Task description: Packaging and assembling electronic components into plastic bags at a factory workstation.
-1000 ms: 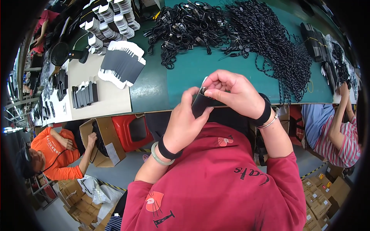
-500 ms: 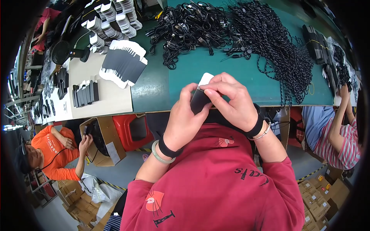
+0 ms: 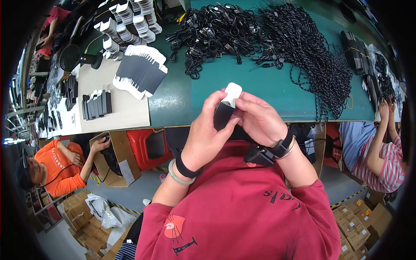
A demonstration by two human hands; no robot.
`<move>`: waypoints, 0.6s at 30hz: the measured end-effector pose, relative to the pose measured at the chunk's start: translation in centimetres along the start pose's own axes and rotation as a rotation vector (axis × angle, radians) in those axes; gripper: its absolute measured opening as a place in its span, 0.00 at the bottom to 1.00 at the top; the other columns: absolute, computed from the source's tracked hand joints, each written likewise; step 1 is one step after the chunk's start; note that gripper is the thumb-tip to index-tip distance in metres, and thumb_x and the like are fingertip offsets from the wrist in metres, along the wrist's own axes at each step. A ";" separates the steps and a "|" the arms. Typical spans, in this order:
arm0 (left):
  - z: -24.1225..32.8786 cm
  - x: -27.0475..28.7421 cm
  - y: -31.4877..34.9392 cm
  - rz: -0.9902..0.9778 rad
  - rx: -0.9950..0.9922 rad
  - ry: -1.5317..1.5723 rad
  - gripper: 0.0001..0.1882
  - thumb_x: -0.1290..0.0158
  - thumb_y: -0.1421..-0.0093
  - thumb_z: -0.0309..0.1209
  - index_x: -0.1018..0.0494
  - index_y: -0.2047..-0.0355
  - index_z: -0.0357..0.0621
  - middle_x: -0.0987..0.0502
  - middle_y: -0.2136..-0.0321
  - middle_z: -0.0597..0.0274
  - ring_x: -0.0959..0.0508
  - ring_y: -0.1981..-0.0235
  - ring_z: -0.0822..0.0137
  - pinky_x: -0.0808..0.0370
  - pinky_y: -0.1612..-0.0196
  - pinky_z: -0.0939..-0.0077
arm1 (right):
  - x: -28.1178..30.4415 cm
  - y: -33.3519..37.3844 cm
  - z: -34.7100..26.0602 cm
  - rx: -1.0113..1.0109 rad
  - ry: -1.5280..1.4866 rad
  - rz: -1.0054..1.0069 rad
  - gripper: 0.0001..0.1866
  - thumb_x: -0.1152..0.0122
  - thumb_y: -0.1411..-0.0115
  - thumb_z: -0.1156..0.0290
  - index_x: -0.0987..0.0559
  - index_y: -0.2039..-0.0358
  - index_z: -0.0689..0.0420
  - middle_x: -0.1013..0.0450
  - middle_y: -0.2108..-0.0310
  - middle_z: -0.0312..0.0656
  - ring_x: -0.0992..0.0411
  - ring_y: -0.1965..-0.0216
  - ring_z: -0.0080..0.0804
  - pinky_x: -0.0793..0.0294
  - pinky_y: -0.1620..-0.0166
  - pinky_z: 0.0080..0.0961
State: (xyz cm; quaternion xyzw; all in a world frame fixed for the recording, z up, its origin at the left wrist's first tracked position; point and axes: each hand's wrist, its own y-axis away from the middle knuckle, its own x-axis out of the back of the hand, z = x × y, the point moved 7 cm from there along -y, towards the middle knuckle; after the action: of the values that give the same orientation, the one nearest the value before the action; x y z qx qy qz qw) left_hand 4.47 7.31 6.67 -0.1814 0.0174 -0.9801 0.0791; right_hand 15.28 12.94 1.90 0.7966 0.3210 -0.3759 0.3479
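Above the table's near edge, my left hand (image 3: 203, 138) is closed round a small black cardboard box (image 3: 222, 114), thumb on one side and fingers on the other. The box is tilted, and its white end flap (image 3: 233, 90) stands up with the end open below it. My right hand (image 3: 262, 123) is closed at the box's right side, its thumb and fingertips against the flap's base. Some of its fingers are hidden behind the box.
Flat black-and-white box blanks (image 3: 141, 71) lie fanned at left, near a row of black boxes (image 3: 96, 105) and white card stacks (image 3: 130, 24). Black cables (image 3: 216, 34) and speckled cords (image 3: 310, 56) are heaped at the far side. People sit left (image 3: 65, 169) and right (image 3: 368, 156).
My right hand has dropped from over the box's top to its right side and turned. The white flap now shows more fully, with the open end visible. The left hand keeps its hold.
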 end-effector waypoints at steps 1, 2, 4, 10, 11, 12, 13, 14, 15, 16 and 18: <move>0.1 0.0 0.0 -0.014 -0.033 -0.042 0.30 0.40 0.40 0.23 0.41 0.40 0.42 0.24 0.53 0.51 0.22 0.51 0.57 0.27 0.48 0.69 | 0.3 -0.1 0.2 0.007 0.003 -0.001 0.18 0.47 0.30 0.69 0.28 0.42 0.61 0.26 0.49 0.39 0.28 0.50 0.23 0.29 0.46 0.24; 0.3 0.1 0.1 -0.028 -0.067 -0.085 0.30 0.40 0.40 0.22 0.40 0.40 0.43 0.24 0.53 0.54 0.22 0.52 0.62 0.28 0.47 0.71 | 0.5 -0.2 0.3 0.014 0.006 -0.002 0.18 0.46 0.31 0.69 0.28 0.43 0.62 0.26 0.49 0.39 0.27 0.51 0.23 0.28 0.46 0.24; 0.2 0.2 0.1 -0.055 -0.058 -0.090 0.29 0.41 0.40 0.22 0.39 0.41 0.43 0.25 0.52 0.54 0.23 0.51 0.61 0.28 0.47 0.71 | 0.8 -0.3 0.5 0.018 0.007 0.002 0.18 0.45 0.31 0.69 0.27 0.43 0.62 0.25 0.50 0.40 0.27 0.51 0.23 0.27 0.47 0.25; -0.4 0.6 0.1 -0.104 -0.013 -0.110 0.30 0.40 0.41 0.22 0.40 0.40 0.43 0.24 0.55 0.52 0.21 0.53 0.57 0.26 0.49 0.70 | 0.1 0.8 -0.9 0.106 0.477 0.138 0.16 0.43 0.32 0.70 0.22 0.47 0.64 0.21 0.55 0.41 0.23 0.56 0.24 0.23 0.50 0.24; -0.3 0.7 0.2 -0.103 -0.012 -0.110 0.30 0.40 0.41 0.22 0.40 0.40 0.43 0.24 0.55 0.52 0.21 0.53 0.57 0.26 0.49 0.70 | -0.4 1.0 -1.3 0.132 0.539 0.136 0.16 0.42 0.32 0.71 0.21 0.48 0.65 0.21 0.55 0.41 0.22 0.57 0.24 0.23 0.50 0.23; -0.5 0.8 0.3 -0.103 0.065 -0.095 0.30 0.41 0.40 0.24 0.41 0.40 0.43 0.24 0.55 0.49 0.21 0.54 0.52 0.25 0.51 0.66 | -0.2 0.9 -1.2 0.130 0.539 0.136 0.16 0.42 0.32 0.71 0.21 0.48 0.65 0.21 0.55 0.41 0.22 0.57 0.24 0.23 0.50 0.23; -0.7 0.8 0.4 -0.108 0.142 -0.079 0.30 0.41 0.40 0.25 0.42 0.40 0.43 0.23 0.55 0.45 0.21 0.54 0.46 0.24 0.53 0.63 | 0.0 0.9 -1.0 0.129 0.527 0.133 0.16 0.43 0.32 0.71 0.21 0.47 0.65 0.21 0.54 0.41 0.23 0.56 0.25 0.22 0.50 0.23; -1.0 0.7 0.5 -0.114 0.218 -0.063 0.30 0.41 0.40 0.27 0.42 0.41 0.44 0.23 0.55 0.42 0.21 0.55 0.40 0.22 0.55 0.59 | 0.3 0.9 -0.9 0.129 0.515 0.130 0.16 0.43 0.32 0.71 0.21 0.47 0.64 0.21 0.54 0.42 0.23 0.55 0.25 0.22 0.49 0.23; -0.9 0.7 0.5 -0.120 0.219 -0.062 0.30 0.41 0.40 0.27 0.42 0.41 0.44 0.23 0.55 0.42 0.21 0.55 0.40 0.22 0.55 0.59 | 0.5 1.0 -0.8 0.129 0.501 0.128 0.16 0.43 0.31 0.71 0.22 0.47 0.64 0.21 0.53 0.42 0.23 0.54 0.25 0.22 0.49 0.23; -0.7 0.6 0.4 -0.119 0.201 -0.100 0.31 0.41 0.40 0.27 0.43 0.40 0.43 0.23 0.56 0.42 0.20 0.56 0.40 0.22 0.56 0.59 | 0.7 1.0 -0.7 0.132 0.499 0.134 0.16 0.43 0.31 0.71 0.22 0.47 0.64 0.21 0.53 0.42 0.23 0.54 0.25 0.22 0.49 0.23; -0.5 0.3 0.2 -0.127 0.161 -0.172 0.33 0.40 0.40 0.27 0.45 0.38 0.43 0.23 0.57 0.41 0.20 0.59 0.39 0.22 0.58 0.58 | 0.8 1.1 -0.5 0.146 0.455 0.153 0.16 0.44 0.31 0.72 0.22 0.47 0.65 0.21 0.54 0.42 0.23 0.54 0.25 0.23 0.49 0.22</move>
State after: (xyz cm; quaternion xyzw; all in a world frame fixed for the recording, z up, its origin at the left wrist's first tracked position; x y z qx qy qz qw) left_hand 4.03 7.02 6.33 -0.2587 -0.0799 -0.9621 0.0326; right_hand 16.79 12.95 1.83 0.9058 0.3016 -0.1816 0.2356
